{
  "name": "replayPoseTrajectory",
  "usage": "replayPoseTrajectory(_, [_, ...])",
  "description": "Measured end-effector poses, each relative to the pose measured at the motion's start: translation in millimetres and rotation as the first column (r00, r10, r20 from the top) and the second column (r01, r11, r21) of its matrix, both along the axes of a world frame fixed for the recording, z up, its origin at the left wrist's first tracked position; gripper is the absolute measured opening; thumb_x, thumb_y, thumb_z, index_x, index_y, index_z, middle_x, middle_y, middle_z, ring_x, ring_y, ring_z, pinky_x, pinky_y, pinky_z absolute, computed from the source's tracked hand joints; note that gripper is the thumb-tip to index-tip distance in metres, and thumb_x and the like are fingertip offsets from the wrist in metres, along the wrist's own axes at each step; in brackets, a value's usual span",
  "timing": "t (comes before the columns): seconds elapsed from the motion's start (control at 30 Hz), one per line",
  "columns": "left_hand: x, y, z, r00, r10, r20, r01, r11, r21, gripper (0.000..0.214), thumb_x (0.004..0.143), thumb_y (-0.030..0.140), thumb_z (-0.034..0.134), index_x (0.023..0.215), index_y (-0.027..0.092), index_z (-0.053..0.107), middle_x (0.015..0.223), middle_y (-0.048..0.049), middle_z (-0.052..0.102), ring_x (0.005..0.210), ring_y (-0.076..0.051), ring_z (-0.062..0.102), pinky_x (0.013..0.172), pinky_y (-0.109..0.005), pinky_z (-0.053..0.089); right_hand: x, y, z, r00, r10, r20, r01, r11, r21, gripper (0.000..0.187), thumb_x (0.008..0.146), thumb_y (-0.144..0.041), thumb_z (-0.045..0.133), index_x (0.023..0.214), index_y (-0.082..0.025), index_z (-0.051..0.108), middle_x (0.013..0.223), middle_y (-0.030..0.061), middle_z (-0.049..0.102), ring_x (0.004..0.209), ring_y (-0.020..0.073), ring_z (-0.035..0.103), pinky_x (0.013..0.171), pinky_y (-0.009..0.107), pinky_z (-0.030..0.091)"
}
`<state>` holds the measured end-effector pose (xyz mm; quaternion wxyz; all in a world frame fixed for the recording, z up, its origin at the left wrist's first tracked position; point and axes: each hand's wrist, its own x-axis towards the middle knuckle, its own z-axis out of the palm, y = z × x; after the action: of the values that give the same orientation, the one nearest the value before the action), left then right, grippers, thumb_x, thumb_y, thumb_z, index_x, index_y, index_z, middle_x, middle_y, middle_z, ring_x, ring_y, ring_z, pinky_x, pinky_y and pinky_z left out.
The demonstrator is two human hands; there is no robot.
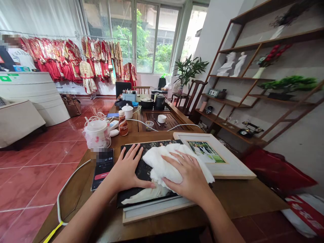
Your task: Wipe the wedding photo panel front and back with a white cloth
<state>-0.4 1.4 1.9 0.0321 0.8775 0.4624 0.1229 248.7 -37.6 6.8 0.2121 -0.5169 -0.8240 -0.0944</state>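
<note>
A dark photo panel (138, 170) with a pale dress printed on it lies in front of me. It rests on a light wooden frame (152, 212) whose near edge sticks out below. My left hand (129, 168) is open, spread flat on the panel's left part. Over the panel's right part lies a bunched, fluffy white cloth (164, 163), its exact material unclear. My right hand (186, 172) presses down on this cloth, fingers and thumb spread around a fold. The cloth hides much of the picture beneath it.
A framed wedding photo (215, 155) lies at the right, partly under the cloth. A phone (102, 170) and a white cable (60, 195) are at the left. Behind stand a plastic-wrapped cup (97, 131), a brown bottle (123, 124), a lidded white mug (128, 111) and a tea tray (174, 123).
</note>
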Motion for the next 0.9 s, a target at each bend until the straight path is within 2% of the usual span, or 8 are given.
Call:
replayPoseTrajectory(0.13, [1,0,1.5,1.0,-0.001,-0.002,0.001,1.0,-0.009,0.124,0.059,0.094,0.04,0.151,0.012,0.018,0.157,-0.0149,0.015,0.145,-0.034,0.011,0.115,-0.056,0.006,-4,18,2.1,0.999,-0.017,-0.03,0.017,1.0,0.013,0.056,0.079,-0.054,0.06,0.131,-0.036,0.052,0.131,0.0031,0.057,0.125,0.0319,0.044,0.1,0.052,0.032])
replayPoseTrajectory(0.23, [2,-1,0.7,1.0,0.015,0.001,-0.015,1.0,-0.008,0.124,0.059,0.094,0.04,0.15,0.012,0.021,0.157,-0.015,0.017,0.144,-0.034,0.012,0.115,-0.057,0.007,-5,21,1.9,0.999,-0.015,-0.039,0.016,1.0,0.019,0.056,0.079,-0.055,0.059,0.131,-0.036,0.052,0.131,0.0036,0.057,0.125,0.032,0.044,0.1,0.052,0.031])
replayPoseTrajectory(0.5, [2,-1,-1.1,0.999,0.031,0.005,-0.031,0.999,0.016,0.125,0.059,0.093,0.04,0.151,0.011,0.02,0.156,-0.0165,0.019,0.144,-0.034,0.013,0.115,-0.056,0.009,0,-10,-2.4,1.0,0.005,-0.005,-0.005,1.0,0.025,0.059,0.079,-0.053,0.06,0.134,-0.036,0.048,0.134,0.0039,0.053,0.127,0.0317,0.041,0.102,0.053,0.029])
replayPoseTrajectory(0.6, [1,-1,-0.8,1.0,0.026,-0.003,-0.026,1.0,0.011,0.125,0.06,0.094,0.039,0.15,0.01,0.02,0.156,-0.0163,0.018,0.144,-0.034,0.012,0.115,-0.056,0.008,0,-14,-1.6,1.0,0.006,-0.002,-0.006,1.0,0.019,0.06,0.079,-0.052,0.06,0.135,-0.036,0.047,0.134,0.0032,0.053,0.126,0.0316,0.042,0.101,0.052,0.03])
replayPoseTrajectory(0.9, [0,-2,2.1,1.0,0.008,-0.007,-0.008,1.0,-0.007,0.126,0.059,0.094,0.039,0.15,0.01,0.021,0.156,-0.016,0.017,0.144,-0.034,0.012,0.115,-0.057,0.008,-2,17,0.9,0.999,-0.025,-0.035,0.026,0.999,0.037,0.055,0.078,-0.054,0.06,0.129,-0.036,0.053,0.129,0.004,0.058,0.121,0.0317,0.046,0.097,0.051,0.034])
